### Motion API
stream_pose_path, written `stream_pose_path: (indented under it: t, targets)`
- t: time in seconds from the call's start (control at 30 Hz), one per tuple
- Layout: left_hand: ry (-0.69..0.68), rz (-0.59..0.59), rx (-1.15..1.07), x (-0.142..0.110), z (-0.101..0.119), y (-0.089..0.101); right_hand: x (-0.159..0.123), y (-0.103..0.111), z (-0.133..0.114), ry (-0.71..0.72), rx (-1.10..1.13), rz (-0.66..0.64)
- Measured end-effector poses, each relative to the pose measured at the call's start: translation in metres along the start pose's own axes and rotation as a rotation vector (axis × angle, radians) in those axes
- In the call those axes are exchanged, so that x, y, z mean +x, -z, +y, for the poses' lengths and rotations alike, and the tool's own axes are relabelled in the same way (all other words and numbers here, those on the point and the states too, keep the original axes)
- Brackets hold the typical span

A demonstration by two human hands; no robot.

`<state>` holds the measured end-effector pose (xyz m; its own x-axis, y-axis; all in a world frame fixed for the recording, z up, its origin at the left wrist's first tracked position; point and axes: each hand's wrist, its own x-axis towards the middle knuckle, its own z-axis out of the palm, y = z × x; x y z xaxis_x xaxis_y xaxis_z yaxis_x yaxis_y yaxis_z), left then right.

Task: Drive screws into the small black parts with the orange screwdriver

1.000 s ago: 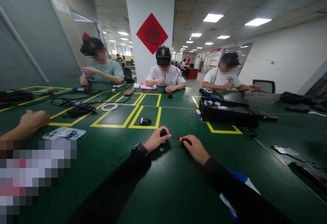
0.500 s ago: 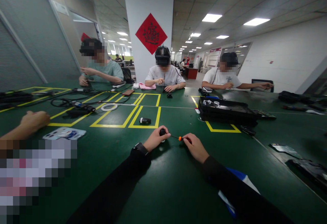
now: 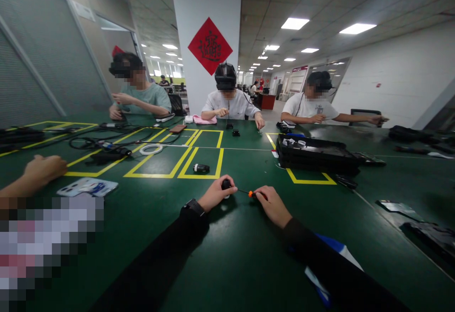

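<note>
So I'm using the black tray (image 3: 316, 161) as the landmark here, left/right as the wearer sees it. It sits on the green table (image 3: 238, 269), with some small white bits (image 3: 297, 142) in its left end.

Nearer than the tray and off to its left, the left hand (image 3: 216, 195) has its thumb and fingers wrapped round a small dark knob-like part (image 3: 226, 185). There's a bit of white under it, but the fingers hide most of the rest. Can't tell whether it's touching the table.

The right hand (image 3: 273, 204) is also nearer than the tray and a bit to its left, pinching a screwdriver (image 3: 251, 194) near its orange collar. The thin shaft points left and reaches the left fingertips; whether the tip is actually in the dark part is too small to make out. Watch (image 3: 194, 206) on the left wrist, fwiw.

Left of the tray there's a black plug (image 3: 202, 168) with a white end, lying on its side inside a yellow tape box. Further left of the tray: a white coil (image 3: 151, 149), then a tangle of black cables (image 3: 106, 148). Way out left and closer in, a phone (image 3: 93, 187) lies near a neighbour's fist (image 3: 46, 166). Beyond the tray, three people in headsets are sitting along the far side.
</note>
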<state>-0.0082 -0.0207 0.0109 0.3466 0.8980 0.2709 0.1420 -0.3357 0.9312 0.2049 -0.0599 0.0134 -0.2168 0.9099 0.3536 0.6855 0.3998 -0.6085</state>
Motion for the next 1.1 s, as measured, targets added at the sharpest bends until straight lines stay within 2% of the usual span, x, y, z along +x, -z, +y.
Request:
stream_pose_path:
  t: [0.4, 0.57, 0.9, 1.1]
  targets:
    - [0.016, -0.005, -0.035, 0.0, 0.0004, -0.0011, -0.0004, -0.0014, -0.0025, -0.054, 0.086, 0.013]
    - [0.017, 0.022, -0.013, 0.0, 0.001, -0.0013, 0.0003, 0.002, -0.0031, 0.002, 0.031, -0.019]
    - [0.011, 0.034, -0.015, -0.0016, 0.004, -0.002, -0.0013, -0.0006, -0.0044, -0.034, 0.083, -0.011]
    - [0.02, 0.04, -0.012, -0.0019, 0.0044, -0.0016, -0.0005, 0.0007, -0.0066, 0.023, 0.06, -0.033]
